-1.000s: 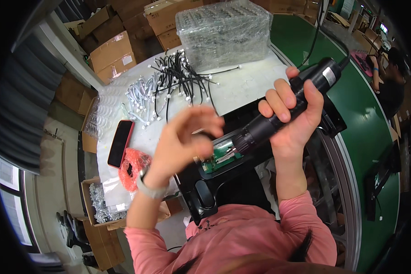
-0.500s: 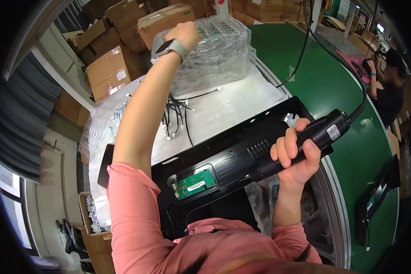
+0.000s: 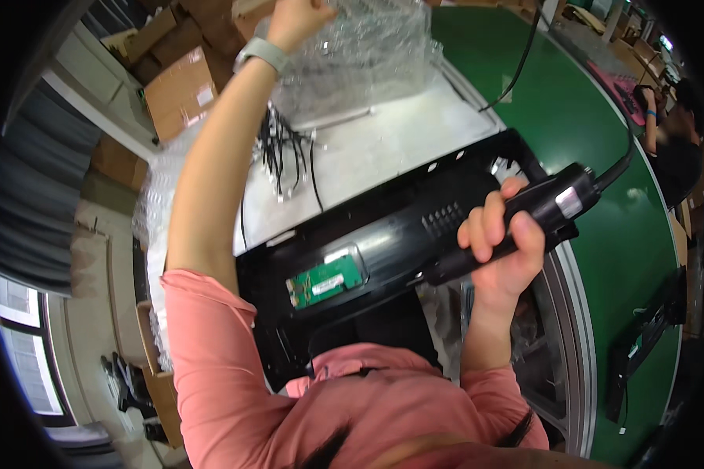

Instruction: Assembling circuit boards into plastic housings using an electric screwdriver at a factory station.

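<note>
My right hand point(image 3: 504, 246) is wrapped round a black electric screwdriver point(image 3: 559, 203), held slantwise over the right part of a long black plastic housing point(image 3: 399, 242). The screwdriver's tip points left and down, with its cord running off at the upper right. A green circuit board point(image 3: 325, 281) with a white label lies in a recess of the housing. Far ahead, my left hand point(image 3: 293, 23) reaches the clear plastic-wrapped stack point(image 3: 360, 78). Its fingers are curled together and partly cut off by the top edge, so I cannot see what they hold.
A bunch of black cables point(image 3: 281, 148) lies on the white table surface point(image 3: 368, 148) beyond the housing. A green work surface point(image 3: 477, 47) extends to the right, with another dark housing point(image 3: 641, 344) on it. Cardboard boxes point(image 3: 180, 94) stand at the far left. Another person point(image 3: 677, 148) sits at the far right.
The view has shifted, and the wrapped stack and cables sit higher in it. My left hand has moved up to the top edge. My right hand still grips the screwdriver.
</note>
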Demonstrator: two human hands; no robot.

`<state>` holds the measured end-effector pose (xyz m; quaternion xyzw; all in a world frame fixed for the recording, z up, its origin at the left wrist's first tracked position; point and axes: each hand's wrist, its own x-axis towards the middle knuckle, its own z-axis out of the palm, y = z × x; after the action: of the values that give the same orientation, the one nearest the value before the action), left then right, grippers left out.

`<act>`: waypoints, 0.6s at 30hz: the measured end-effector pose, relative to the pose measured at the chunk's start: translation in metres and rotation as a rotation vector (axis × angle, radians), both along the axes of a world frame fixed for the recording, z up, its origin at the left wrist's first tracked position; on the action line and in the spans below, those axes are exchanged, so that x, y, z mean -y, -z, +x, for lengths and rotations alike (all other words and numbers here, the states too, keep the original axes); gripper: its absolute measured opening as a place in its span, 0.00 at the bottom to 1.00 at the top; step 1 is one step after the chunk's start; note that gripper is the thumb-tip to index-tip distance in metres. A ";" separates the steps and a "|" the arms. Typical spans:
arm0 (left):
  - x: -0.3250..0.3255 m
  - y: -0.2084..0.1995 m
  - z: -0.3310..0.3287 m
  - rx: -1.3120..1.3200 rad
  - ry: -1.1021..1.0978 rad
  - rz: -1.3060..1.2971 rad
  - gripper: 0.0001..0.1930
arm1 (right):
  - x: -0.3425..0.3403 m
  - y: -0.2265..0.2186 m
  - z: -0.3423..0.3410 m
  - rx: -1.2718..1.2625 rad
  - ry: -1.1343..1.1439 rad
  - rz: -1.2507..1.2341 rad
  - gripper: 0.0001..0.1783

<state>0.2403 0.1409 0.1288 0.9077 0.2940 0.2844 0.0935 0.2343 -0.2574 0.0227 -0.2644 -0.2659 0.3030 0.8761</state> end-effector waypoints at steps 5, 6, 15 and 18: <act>0.096 -0.029 -0.103 0.064 0.421 -0.327 0.05 | 0.003 -0.009 -0.002 0.055 -0.079 0.055 0.22; 0.109 -0.026 -0.138 0.023 0.464 -0.379 0.05 | 0.001 -0.013 -0.009 0.037 -0.119 0.022 0.22; 0.125 0.058 -0.255 -0.268 0.901 -0.330 0.05 | -0.039 -0.037 -0.026 0.255 -0.708 0.022 0.25; 0.125 0.080 -0.246 -0.231 1.017 -0.230 0.04 | -0.063 -0.031 -0.060 0.264 -0.620 0.079 0.25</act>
<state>-0.0061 0.0163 0.0489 0.9449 -0.1456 0.0672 0.2853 0.1742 -0.1949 0.0537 -0.1739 -0.4564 0.5076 0.7098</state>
